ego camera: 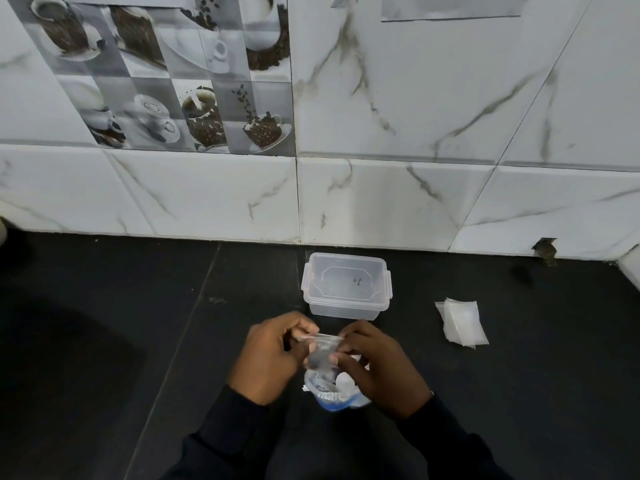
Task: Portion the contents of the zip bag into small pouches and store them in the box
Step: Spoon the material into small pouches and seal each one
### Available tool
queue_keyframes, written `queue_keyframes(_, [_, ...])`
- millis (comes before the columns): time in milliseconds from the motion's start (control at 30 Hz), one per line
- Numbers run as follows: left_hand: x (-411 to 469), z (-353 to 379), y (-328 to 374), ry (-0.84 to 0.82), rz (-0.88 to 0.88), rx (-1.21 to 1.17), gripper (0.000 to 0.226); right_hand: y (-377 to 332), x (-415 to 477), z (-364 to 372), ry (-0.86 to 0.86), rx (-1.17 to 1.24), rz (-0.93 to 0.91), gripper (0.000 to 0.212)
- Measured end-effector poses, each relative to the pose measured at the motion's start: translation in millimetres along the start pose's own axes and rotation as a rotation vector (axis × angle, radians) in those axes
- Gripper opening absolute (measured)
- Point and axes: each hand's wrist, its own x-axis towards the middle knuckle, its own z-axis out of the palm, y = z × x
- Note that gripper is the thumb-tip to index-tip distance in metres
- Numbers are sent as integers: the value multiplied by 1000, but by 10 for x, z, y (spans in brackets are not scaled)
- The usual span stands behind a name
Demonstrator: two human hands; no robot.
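One pouch (320,355) holds dark bits; box (346,289) lidded.

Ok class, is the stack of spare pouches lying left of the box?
No, the stack of pouches lies to the right of the box.

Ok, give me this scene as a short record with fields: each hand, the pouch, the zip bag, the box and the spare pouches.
left hand: pinches the top left of the small pouch
right hand: pinches the pouch's right side
small pouch: held between both hands, something dark inside
zip bag: below the hands, partly hidden, blue edge showing
box: clear plastic, lid on, behind the hands near the wall
spare pouches: small pile to the right of the box
counter: dark
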Motion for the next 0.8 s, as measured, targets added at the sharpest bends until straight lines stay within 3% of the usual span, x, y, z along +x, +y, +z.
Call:
queue_keyframes(100, [-7,-62,-61,38,-2,-28,32,21,47,-50,66,148,69,10])
queue_keyframes(200, [-19,-68,-66,30,17,-55,34,-49,107,-30,6,293,208,31])
queue_keyframes(333, [-34,-85,-86,53,31,-76,32,-33,230,71,-26,334,155,6])
queue_keyframes(467, [-24,-135,-213,52,-7,-194,33,-56,312,138,9,381,152,6])
queue_keyframes(567, [-19,-164,-366,7,-4,-225,18,-81,397,159,16,472,192,6])
queue_keyframes(633, [-18,-174,-456,55,-13,-238,30,-106,481,198,15,478,195,7])
queue_keyframes(800, [-43,-306,-592,199,-48,-344,26,-246,737,481,-8,605,289,12])
